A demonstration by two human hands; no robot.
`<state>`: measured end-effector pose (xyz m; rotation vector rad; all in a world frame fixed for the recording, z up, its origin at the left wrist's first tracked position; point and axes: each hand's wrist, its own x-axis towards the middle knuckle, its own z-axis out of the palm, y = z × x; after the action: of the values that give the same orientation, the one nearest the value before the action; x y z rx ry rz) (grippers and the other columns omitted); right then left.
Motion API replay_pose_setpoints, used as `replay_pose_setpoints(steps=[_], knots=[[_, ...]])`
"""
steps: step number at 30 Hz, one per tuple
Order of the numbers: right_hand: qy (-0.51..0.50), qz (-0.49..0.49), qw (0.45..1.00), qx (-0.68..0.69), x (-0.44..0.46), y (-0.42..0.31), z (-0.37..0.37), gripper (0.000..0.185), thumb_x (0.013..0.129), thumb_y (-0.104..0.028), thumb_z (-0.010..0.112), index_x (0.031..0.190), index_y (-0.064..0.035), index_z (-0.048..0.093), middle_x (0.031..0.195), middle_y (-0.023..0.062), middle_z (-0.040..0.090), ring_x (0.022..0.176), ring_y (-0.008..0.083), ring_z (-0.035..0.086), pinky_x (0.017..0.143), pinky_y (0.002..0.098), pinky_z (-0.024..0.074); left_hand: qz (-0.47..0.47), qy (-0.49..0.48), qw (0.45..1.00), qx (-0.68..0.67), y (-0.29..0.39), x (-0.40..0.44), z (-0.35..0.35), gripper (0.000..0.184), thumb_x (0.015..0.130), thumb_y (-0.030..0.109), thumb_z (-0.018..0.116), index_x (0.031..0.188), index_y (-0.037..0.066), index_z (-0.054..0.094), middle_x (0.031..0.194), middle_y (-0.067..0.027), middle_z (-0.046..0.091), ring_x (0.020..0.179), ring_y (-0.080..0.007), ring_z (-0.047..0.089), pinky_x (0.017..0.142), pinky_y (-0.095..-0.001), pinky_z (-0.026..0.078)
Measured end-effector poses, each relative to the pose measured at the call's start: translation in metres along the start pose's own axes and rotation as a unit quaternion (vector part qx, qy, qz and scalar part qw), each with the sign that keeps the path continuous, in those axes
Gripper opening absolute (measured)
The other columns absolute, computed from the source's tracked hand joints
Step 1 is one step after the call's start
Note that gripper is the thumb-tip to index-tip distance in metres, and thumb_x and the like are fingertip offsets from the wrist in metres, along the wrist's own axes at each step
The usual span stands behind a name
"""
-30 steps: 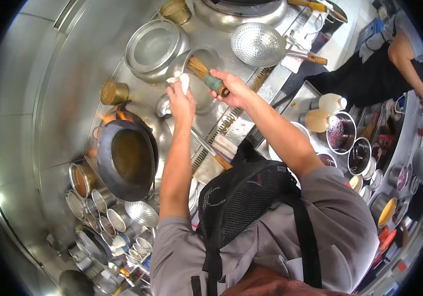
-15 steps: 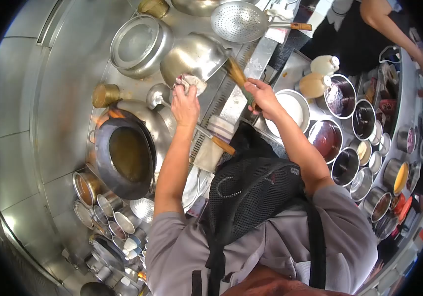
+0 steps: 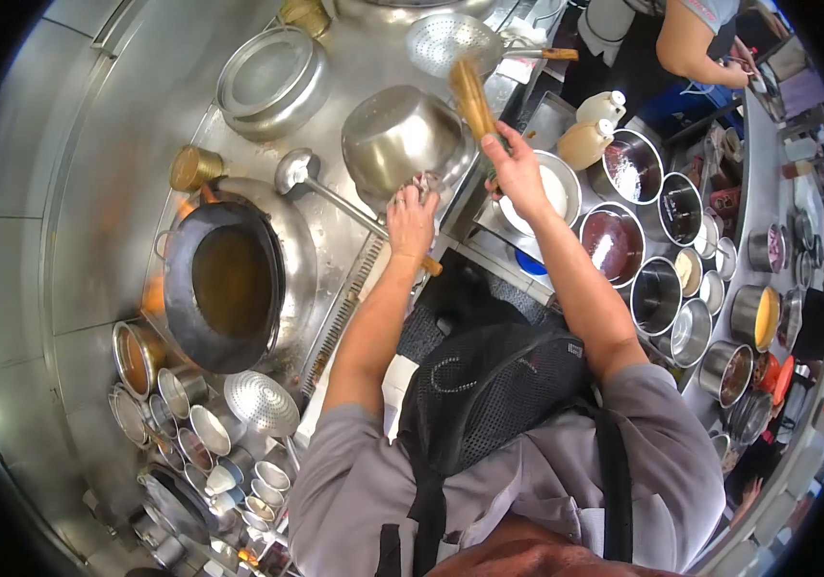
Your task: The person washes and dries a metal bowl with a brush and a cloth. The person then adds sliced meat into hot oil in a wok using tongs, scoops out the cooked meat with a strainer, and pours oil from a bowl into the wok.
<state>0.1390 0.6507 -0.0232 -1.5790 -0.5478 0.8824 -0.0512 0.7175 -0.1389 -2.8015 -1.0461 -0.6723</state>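
Observation:
My left hand [image 3: 412,221] is closed on a crumpled cloth [image 3: 424,183] at the near edge of a steel wok [image 3: 400,135]. The wok is tipped, its rounded outside facing up. In my right hand [image 3: 518,175] is a bamboo wok brush [image 3: 470,101], bristles pointing up and away, just right of the wok. Below that hand stands a pot with white contents [image 3: 566,183]. A long-handled ladle [image 3: 335,197] lies left of my left hand, its wooden handle end passing under my wrist.
At left, a dark wok [image 3: 224,288] holding brownish liquid sits on a burner with flames. A perforated strainer [image 3: 452,43] lies at the back. Pots of sauce [image 3: 612,242] and two bottles [image 3: 587,142] crowd the right counter. Another person's arm [image 3: 691,48] shows at upper right.
The steel wok has tipped over further and shifted right. My left hand has moved right and nearer me with the cloth. The brush has swung upward in my right hand.

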Motion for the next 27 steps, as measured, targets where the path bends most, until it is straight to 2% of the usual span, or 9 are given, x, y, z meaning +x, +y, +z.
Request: replay_pose_setpoints(steps=[10,13,16,17,18,20,21,25,27], knots=[[-0.022,0.016,1.000,-0.009,-0.002,0.005,-0.007,0.061,0.095,-0.033,0.066,0.145,-0.0050,0.047,0.076,0.0062,0.063,0.050,0.0126,0.057,0.042,0.0287,0.0448,-0.067,-0.045,0.995,-0.049,0.030,-0.042,0.022,0.023,0.079,0.009,0.064,0.100,0.016,0.061,0.101,-0.0114,0.052,0.095,-0.0321,0.060,0.073,-0.0461,0.052],[0.006,-0.040,0.998,-0.042,-0.004,0.002,-0.002,0.059,0.096,-0.035,0.065,0.145,-0.0064,0.048,0.079,0.0066,0.065,0.050,0.0119,0.057,0.044,0.0277,0.0454,-0.096,-0.058,0.979,-0.172,0.040,-0.056,-0.009,0.041,0.069,0.003,0.074,0.106,0.015,0.060,0.107,-0.0139,0.053,0.097,-0.0370,0.061,0.078,-0.0466,0.052],[0.031,-0.187,0.966,-0.176,-0.009,-0.009,0.011,0.060,0.096,-0.036,0.065,0.143,-0.0005,0.049,0.111,0.0171,0.068,0.085,0.0198,0.065,0.077,0.0344,0.0524,-0.189,-0.028,0.950,-0.245,0.049,-0.074,-0.061,0.045,0.070,0.005,0.077,0.110,0.014,0.060,0.111,-0.0149,0.053,0.099,-0.0389,0.060,0.080,-0.0456,0.052],[-0.012,-0.157,0.979,-0.128,-0.021,-0.021,0.018,0.061,0.095,-0.031,0.067,0.143,0.0012,0.048,0.120,0.0197,0.064,0.103,0.0244,0.061,0.091,0.0376,0.0478,-0.204,-0.003,0.946,-0.252,0.047,-0.087,-0.067,0.045,0.074,0.010,0.076,0.114,0.014,0.057,0.112,-0.0186,0.052,0.098,-0.0416,0.060,0.080,-0.0461,0.052],[-0.033,-0.157,0.978,-0.130,-0.025,-0.018,0.031,0.061,0.095,-0.031,0.067,0.143,0.0012,0.048,0.120,0.0197,0.064,0.103,0.0244,0.061,0.091,0.0376,0.0478,-0.223,0.002,0.944,-0.244,0.044,-0.100,-0.076,0.045,0.074,0.010,0.076,0.114,0.014,0.057,0.112,-0.0186,0.052,0.098,-0.0416,0.060,0.080,-0.0461,0.052],[-0.053,-0.387,0.903,-0.180,-0.032,-0.009,0.055,0.061,0.093,-0.024,0.069,0.144,0.0003,0.046,0.112,0.0179,0.063,0.101,0.0280,0.060,0.091,0.0382,0.0475,-0.283,0.049,0.926,-0.245,0.036,-0.129,-0.098,0.047,0.075,0.009,0.075,0.117,0.012,0.055,0.114,-0.0203,0.051,0.102,-0.0435,0.058,0.081,-0.0478,0.052],[-0.104,-0.360,0.910,-0.178,-0.047,-0.009,0.068,0.064,0.090,-0.019,0.071,0.145,-0.0010,0.045,0.103,0.0173,0.060,0.098,0.0323,0.059,0.089,0.0394,0.0476,-0.301,0.061,0.926,-0.221,0.031,-0.144,-0.112,0.049,0.076,0.009,0.074,0.120,0.007,0.053,0.116,-0.0222,0.049,0.105,-0.0444,0.055,0.086,-0.0489,0.049],[-0.222,-0.351,0.868,-0.272,-0.097,0.039,0.118,0.069,0.090,-0.025,0.068,0.151,-0.0147,0.038,0.108,0.0232,0.052,0.093,0.0421,0.060,0.077,0.0489,0.0519,-0.384,0.125,0.900,-0.163,0.016,-0.210,-0.153,0.049,0.079,0.008,0.076,0.121,0.000,0.051,0.113,-0.0234,0.051,0.106,-0.0418,0.053,0.095,-0.0473,0.042],[-0.294,-0.380,0.793,-0.374,-0.113,0.088,0.125,0.072,0.092,-0.029,0.063,0.154,-0.0169,0.030,0.111,0.0275,0.052,0.085,0.0470,0.063,0.078,0.0530,0.0535,-0.452,0.165,0.866,-0.132,0.015,-0.247,-0.167,0.047,0.083,0.009,0.076,0.121,-0.001,0.050,0.108,-0.0221,0.054,0.104,-0.0384,0.055,0.094,-0.0445,0.043]])
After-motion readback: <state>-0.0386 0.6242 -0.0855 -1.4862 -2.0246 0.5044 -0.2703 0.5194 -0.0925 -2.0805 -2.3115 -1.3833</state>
